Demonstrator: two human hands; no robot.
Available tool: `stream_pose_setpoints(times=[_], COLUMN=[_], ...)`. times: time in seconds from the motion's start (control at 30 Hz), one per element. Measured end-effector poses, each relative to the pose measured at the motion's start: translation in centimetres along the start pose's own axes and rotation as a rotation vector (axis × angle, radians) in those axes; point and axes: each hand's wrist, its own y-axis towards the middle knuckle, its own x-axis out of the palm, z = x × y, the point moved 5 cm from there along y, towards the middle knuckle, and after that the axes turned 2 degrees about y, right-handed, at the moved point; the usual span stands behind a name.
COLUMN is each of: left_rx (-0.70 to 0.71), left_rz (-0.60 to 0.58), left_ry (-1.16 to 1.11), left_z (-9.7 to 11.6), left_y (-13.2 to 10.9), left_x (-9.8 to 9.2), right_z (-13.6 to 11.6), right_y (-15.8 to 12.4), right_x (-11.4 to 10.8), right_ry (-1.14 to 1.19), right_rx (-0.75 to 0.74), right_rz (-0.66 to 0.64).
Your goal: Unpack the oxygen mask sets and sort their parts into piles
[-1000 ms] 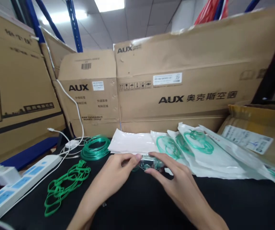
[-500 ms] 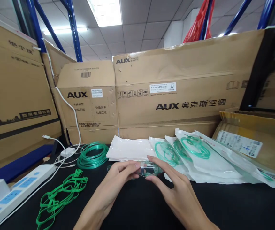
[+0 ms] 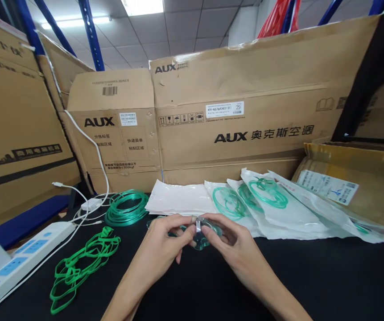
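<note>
Both my hands hold a small clear green-tinted plastic mask point(image 3: 201, 235) with a metal strip, just above the black table point(image 3: 312, 276). My left hand point(image 3: 165, 243) pinches its left side, fingers curled under it. My right hand point(image 3: 230, 243) grips the right side with thumb and fingertips. Right behind the mask lies a flat white bag point(image 3: 180, 200). To its right, a fanned row of sealed bags with coiled green tubing point(image 3: 265, 200) stretches away.
A coil of green tubing point(image 3: 126, 207) and a tangle of green elastic bands point(image 3: 81, 265) lie at the left. A white power strip point(image 3: 18, 263) with white cables sits at the far left. Cardboard boxes point(image 3: 232, 111) wall the back; a yellow padded envelope point(image 3: 355, 187) leans at the right.
My hands have drawn closer together on the mask and turned it, so the metal strip faces up. The view has shifted slightly left and down.
</note>
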Motion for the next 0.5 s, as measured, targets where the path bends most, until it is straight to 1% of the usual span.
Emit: stream_pose_setpoints(times=[0.1,0.17,0.23,0.3,0.33,0.4,0.5], left_rx=[0.035,0.044,0.042,0.061,0.076,0.110,0.144], left_rz=[0.027,0.067,0.156,0.236,0.243,0.200,0.139], left_ry=[0.051,0.034,0.014,0.045,0.078,0.140,0.186], left_z=[0.1,0.2,0.4,0.7,0.9,1.2,1.3], left_y=[0.0,0.1,0.1,0.0,0.0,0.0,0.0], left_x=[0.2,0.3,0.0,-0.2,-0.2,0.1,0.5], right_z=[0.1,0.2,0.2,0.1,0.1,0.0,0.0], right_y=[0.2,0.2,0.2,0.2,0.1,0.1,0.0], right_x=[-0.2,-0.3,-0.6,-0.9,-1.0,-1.1,-1.1], right_ry=[-0.041,-0.074,-0.105,-0.125,-0.130,-0.135,-0.127], right_rx=[-0.040,-0.053,-0.059,-0.059,-0.058,-0.049,-0.035], right_rz=[0.052,0.088,0.140,0.196,0.219,0.243,0.233])
